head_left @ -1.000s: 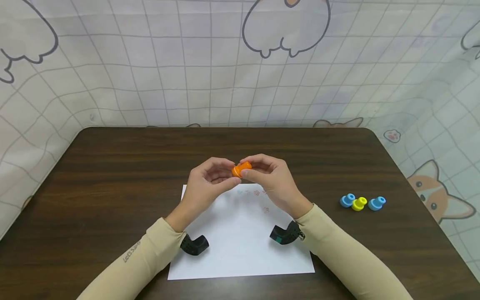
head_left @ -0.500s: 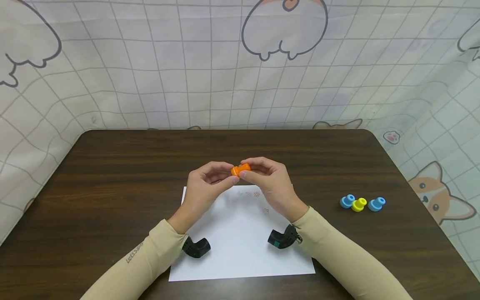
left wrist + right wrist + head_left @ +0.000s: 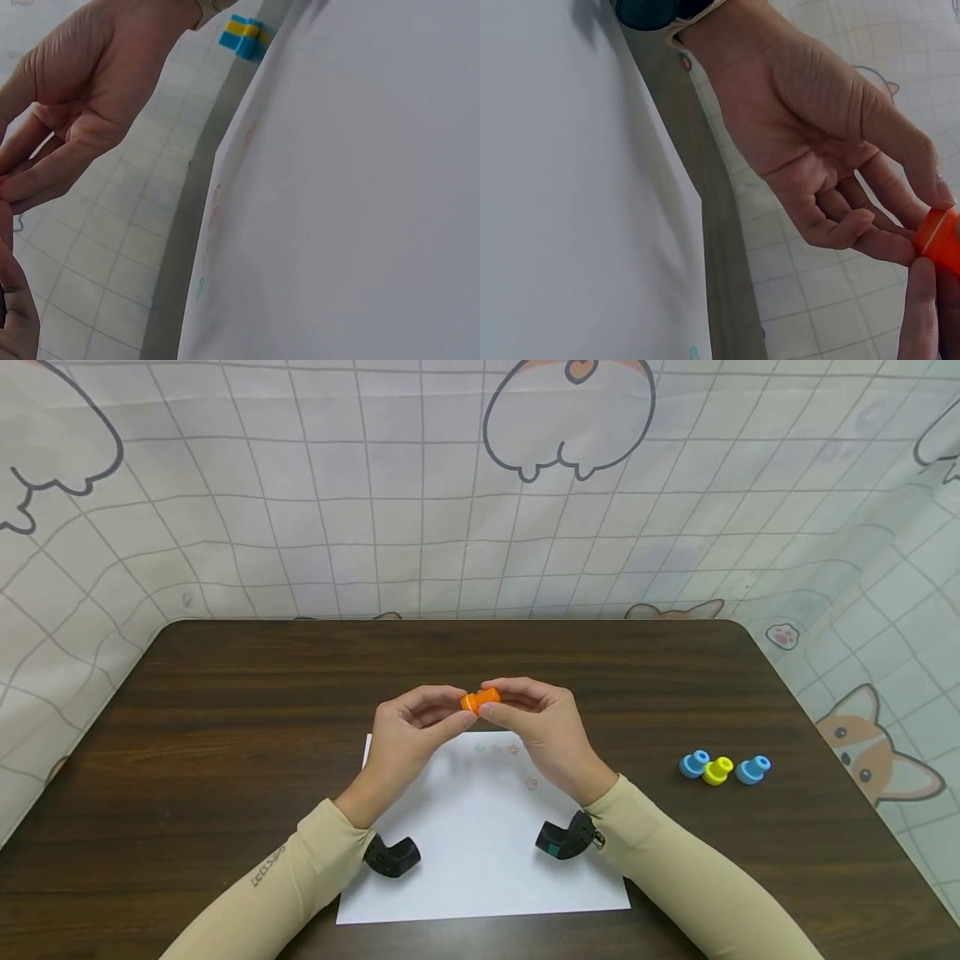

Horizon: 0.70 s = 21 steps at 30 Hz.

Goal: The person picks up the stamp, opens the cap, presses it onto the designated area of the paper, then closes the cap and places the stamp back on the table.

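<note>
Above the paper's far edge, both hands hold one small orange toy stamp [image 3: 481, 700], lying nearly level between their fingertips. My left hand [image 3: 405, 739] pinches its wider end, where a thin pale line runs round it. The narrower end is pinched between thumb and fingers of my right hand [image 3: 546, 727]. In the right wrist view the orange stamp [image 3: 937, 238] shows at the right edge, with the left hand [image 3: 802, 127] reaching to it. The right hand [image 3: 90, 82] appears in the left wrist view, where fingers hide most of the stamp.
A white sheet of paper [image 3: 480, 852] lies under the hands, with small faint flower prints [image 3: 513, 749] near its far edge. To the right on the dark wooden table [image 3: 187, 735] stand two blue stamps [image 3: 753, 769] and a yellow stamp [image 3: 717, 770]. A patterned cloth hangs behind.
The view tilts slightly, shifting the scene a little down. Both hands keep their grip on the orange stamp, which looks turned slightly closer to level. The other stamps have not moved.
</note>
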{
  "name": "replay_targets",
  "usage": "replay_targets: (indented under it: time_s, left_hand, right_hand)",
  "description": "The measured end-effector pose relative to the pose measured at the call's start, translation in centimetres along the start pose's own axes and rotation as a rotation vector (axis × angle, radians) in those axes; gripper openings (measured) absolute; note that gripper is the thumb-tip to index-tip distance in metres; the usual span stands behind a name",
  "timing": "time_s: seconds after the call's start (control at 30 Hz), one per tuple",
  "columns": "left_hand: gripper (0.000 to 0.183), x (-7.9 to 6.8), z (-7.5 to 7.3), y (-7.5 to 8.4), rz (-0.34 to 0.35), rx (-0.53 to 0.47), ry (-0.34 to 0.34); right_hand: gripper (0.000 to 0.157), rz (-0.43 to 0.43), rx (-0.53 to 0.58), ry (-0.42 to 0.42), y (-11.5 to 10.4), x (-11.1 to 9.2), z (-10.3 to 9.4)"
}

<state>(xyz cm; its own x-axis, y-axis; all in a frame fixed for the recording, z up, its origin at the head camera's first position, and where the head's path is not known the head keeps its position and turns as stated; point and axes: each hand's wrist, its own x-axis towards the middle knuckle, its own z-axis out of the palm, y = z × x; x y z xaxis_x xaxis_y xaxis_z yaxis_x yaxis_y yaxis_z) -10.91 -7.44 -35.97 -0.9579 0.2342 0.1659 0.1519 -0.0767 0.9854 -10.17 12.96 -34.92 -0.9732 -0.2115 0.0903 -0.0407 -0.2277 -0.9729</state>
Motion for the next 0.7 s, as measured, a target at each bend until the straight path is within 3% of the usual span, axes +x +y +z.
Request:
replay_targets:
  time_s: [0.7]
  left_hand:
    - [0.032,0.06,-0.19,-0.01,0.006,-0.023,-0.022]
  right_hand:
    - [0.026,-0.013,0.016,-0.003,-0.16,0.02,0.12]
